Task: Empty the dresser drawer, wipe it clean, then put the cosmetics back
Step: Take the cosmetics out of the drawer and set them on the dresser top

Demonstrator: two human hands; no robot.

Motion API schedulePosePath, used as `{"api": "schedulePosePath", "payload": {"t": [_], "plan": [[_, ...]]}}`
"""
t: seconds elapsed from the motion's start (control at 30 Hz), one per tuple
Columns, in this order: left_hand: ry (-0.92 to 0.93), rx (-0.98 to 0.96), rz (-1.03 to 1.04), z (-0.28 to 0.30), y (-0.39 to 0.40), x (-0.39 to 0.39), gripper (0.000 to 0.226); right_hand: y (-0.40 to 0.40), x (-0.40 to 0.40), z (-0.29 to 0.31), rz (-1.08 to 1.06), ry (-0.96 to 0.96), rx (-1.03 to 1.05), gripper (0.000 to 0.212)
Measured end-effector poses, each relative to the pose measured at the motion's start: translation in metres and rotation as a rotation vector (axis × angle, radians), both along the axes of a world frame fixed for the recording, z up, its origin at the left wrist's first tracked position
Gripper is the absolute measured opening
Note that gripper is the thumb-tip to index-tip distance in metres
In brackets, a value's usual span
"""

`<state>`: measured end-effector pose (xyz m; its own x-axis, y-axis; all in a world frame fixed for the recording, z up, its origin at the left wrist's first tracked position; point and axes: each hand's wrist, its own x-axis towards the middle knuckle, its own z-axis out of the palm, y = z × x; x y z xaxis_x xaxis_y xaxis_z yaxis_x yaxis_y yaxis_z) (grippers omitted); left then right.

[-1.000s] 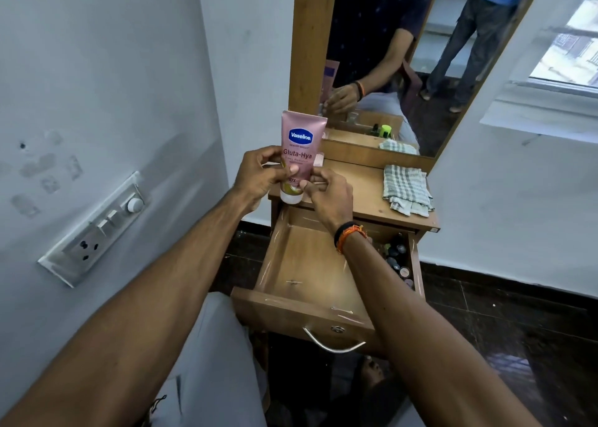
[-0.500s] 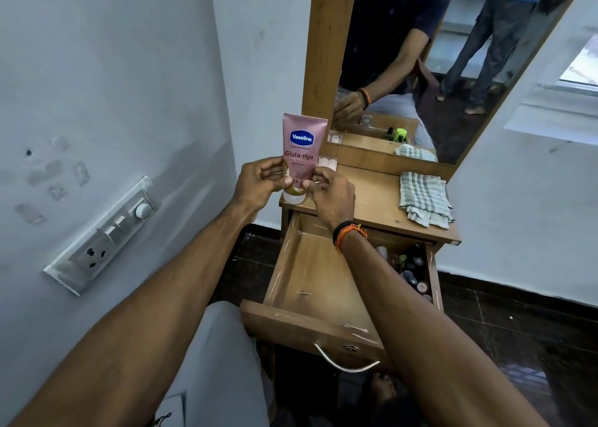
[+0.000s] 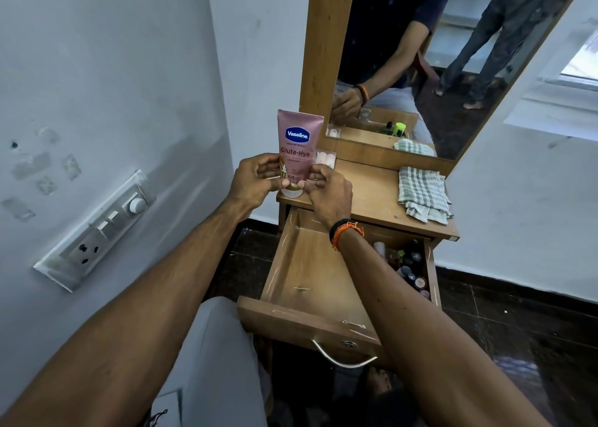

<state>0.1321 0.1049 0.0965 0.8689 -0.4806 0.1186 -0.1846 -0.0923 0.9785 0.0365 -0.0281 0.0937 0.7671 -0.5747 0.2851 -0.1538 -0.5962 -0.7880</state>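
Above the open drawer (image 3: 310,274), pink lotion tube (image 3: 298,145) upright, pinched between 2 hands: left hand (image 3: 255,184), right hand (image 3: 326,193).

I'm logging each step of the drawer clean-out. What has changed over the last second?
Almost nothing. Both the left hand and right hand keep holding the pink Vaseline tube upright, cap down, over the dresser top's left end; only the view shifted. The checked cloth stays put, the drawer stays open.
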Motion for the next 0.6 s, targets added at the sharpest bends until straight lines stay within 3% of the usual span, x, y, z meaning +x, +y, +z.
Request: {"api": "schedulePosePath", "payload": {"t": [0.3, 0.47, 0.6], "plan": [[0.004, 0.092, 0.125, -0.006, 0.002, -0.012, 0.068, -0.004, -0.014, -0.002, -0.062, 0.009, 0.029, 0.036], [-0.212, 0.104, 0.552, -0.024, 0.006, -0.050, 0.025, -0.009, -0.043, -0.011, -0.207, -0.083, 0.053, 0.015], [-0.329, 0.134, 0.513, -0.031, -0.007, -0.083, 0.009, -0.017, -0.070, -0.019, -0.305, -0.080, 0.053, 0.012]]}}
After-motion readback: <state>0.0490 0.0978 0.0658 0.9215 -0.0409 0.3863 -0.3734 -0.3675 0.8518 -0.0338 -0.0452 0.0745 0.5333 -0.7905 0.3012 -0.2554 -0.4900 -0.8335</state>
